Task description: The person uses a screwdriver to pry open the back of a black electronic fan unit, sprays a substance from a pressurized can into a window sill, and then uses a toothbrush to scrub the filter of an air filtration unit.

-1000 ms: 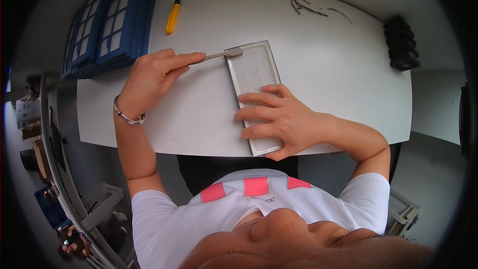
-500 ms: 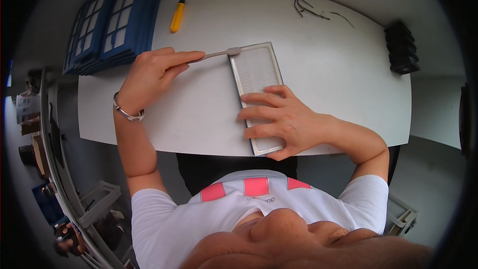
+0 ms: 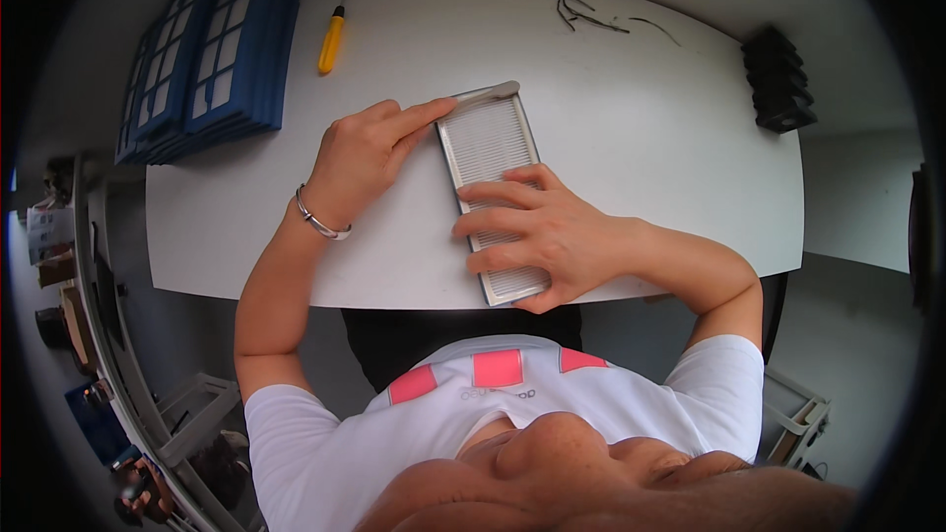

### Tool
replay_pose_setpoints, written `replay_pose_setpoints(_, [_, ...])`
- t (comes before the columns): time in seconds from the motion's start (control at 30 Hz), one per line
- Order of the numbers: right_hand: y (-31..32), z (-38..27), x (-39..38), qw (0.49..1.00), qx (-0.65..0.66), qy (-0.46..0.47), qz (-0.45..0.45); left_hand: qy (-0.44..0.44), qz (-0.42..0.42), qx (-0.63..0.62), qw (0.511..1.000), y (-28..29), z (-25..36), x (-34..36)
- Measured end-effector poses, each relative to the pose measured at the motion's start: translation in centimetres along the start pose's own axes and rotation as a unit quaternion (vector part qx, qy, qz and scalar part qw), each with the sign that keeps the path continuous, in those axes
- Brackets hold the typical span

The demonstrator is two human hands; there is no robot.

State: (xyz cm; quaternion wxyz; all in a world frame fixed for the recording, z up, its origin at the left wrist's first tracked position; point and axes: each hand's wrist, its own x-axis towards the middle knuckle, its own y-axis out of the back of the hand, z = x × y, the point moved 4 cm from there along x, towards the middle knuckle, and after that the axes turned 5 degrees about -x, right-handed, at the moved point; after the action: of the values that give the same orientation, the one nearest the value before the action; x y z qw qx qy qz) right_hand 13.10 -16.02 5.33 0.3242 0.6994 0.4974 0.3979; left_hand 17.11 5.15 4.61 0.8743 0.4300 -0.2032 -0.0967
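A rectangular pleated air filter [image 3: 489, 143] with white folds and a dark outer edge lies on the white table [image 3: 631, 167], slightly tilted, its near end by the table's front edge. My left hand [image 3: 367, 156] grips a slim grey tool [image 3: 505, 92] with a flat rounded tip, like a small spatula. The tool lies along the filter's far short edge, its tip at the far right corner. My right hand [image 3: 554, 234] rests over the near half of the filter, fingers spread across the pleats and thumb by the near edge. Part of the filter is hidden under that hand.
Stacked blue-framed filters [image 3: 222, 64] with white panels stand at the back left. Beside them lies a yellow-handled screwdriver [image 3: 332, 44]. Thin black strips [image 3: 572, 8] are scattered at the far edge. A stack of black parts [image 3: 778, 81] stands at the back right.
My left hand has moved right with the grey tool, whose tip slid from the filter's far left corner to its far right one. My right hand stays on the filter.
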Motion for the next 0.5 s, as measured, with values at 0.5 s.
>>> replay_pose_setpoints(0.5, [-0.3,0.2,-0.2,1.000,0.000,-0.005,0.003,0.023,-0.018,-0.025,0.999,-0.5,0.5,0.1])
